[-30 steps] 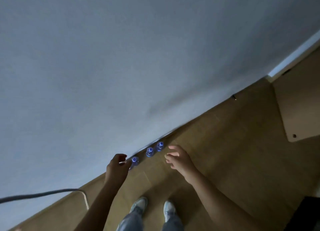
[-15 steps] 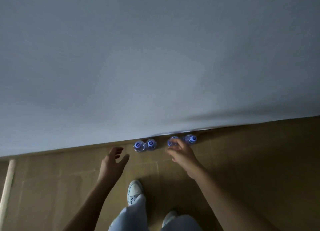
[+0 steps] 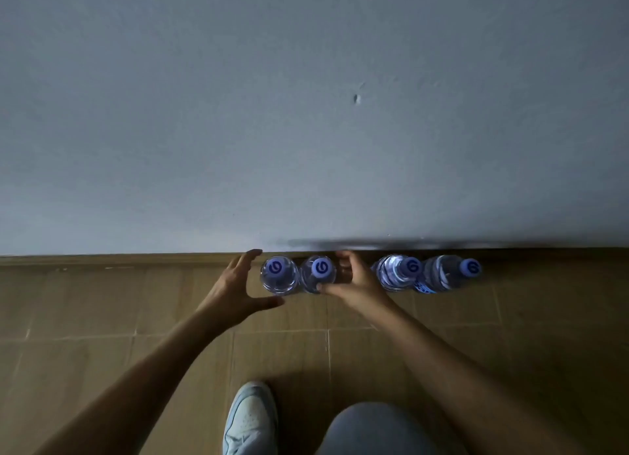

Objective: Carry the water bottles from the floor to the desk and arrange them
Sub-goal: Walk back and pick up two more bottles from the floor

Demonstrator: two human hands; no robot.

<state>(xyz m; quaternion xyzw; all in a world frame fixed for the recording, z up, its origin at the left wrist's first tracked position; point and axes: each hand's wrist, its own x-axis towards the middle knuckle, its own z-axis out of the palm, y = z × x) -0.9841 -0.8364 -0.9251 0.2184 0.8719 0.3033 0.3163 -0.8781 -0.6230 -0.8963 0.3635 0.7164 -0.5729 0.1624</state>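
Several clear water bottles with blue caps stand in a row on the floor against the wall. My left hand (image 3: 235, 291) is spread beside the leftmost bottle (image 3: 279, 274), fingers behind it and thumb in front, with a gap between palm and bottle. My right hand (image 3: 357, 284) curls round the second bottle (image 3: 318, 272), thumb in front and fingers behind. Two more bottles, the third bottle (image 3: 394, 272) and the fourth bottle (image 3: 442, 274), stand to the right of that hand, untouched. No desk is in view.
A grey wall (image 3: 306, 114) fills the upper half and meets the brown tiled floor (image 3: 102, 301) right behind the bottles. My light shoe (image 3: 250, 417) and my bent knee (image 3: 374, 427) are at the bottom, close to the row.
The view has come lower and closer to the bottles. Both hands moved forward: the left now brackets the leftmost bottle and the right wraps the second one.
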